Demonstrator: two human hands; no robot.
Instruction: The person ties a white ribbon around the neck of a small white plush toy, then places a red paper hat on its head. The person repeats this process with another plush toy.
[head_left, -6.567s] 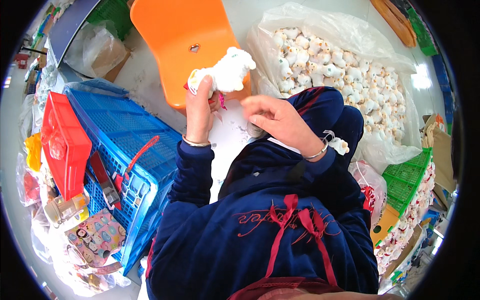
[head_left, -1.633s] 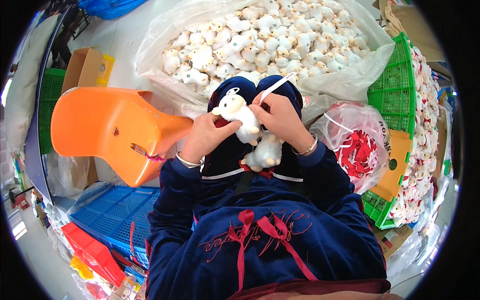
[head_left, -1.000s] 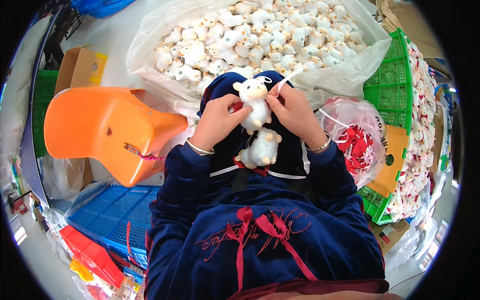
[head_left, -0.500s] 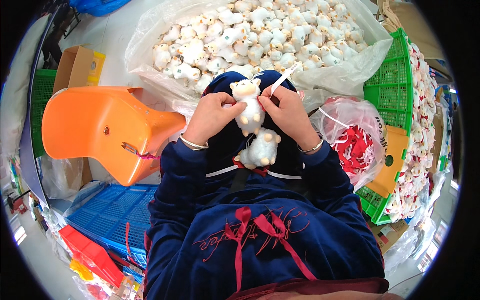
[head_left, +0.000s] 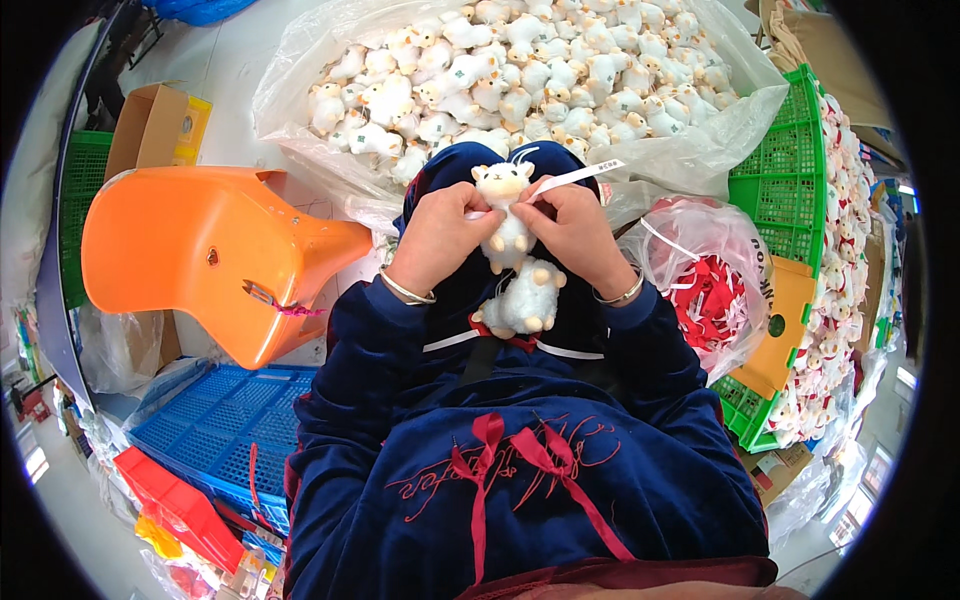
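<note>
A small white plush sheep (head_left: 508, 205) stands upright between my hands above my lap, its face turned toward me. My right hand (head_left: 578, 232) is closed at its neck, pinching a white ribbon (head_left: 588, 176) whose printed end sticks out to the right. On the toy's other side, my left hand (head_left: 440, 232) is closed in a pinch; a bit of white ribbon shows between its fingertips. Whether the ribbon passes behind the neck is hidden. Just below, a second white plush sheep (head_left: 528, 300) lies on my lap, feet toward me.
Ahead lies a big clear plastic bag (head_left: 690, 150) heaped with white plush toys (head_left: 500, 75). To the right are a bag of red and white ribbons (head_left: 708, 295) and a green crate (head_left: 775, 190). An orange chair (head_left: 190, 255) and blue crate (head_left: 215, 425) stand left.
The ribbon's printed end has swung from pointing up to pointing right. My right hand has shifted inward to the toy's neck, and the red patch beside it no longer shows.
</note>
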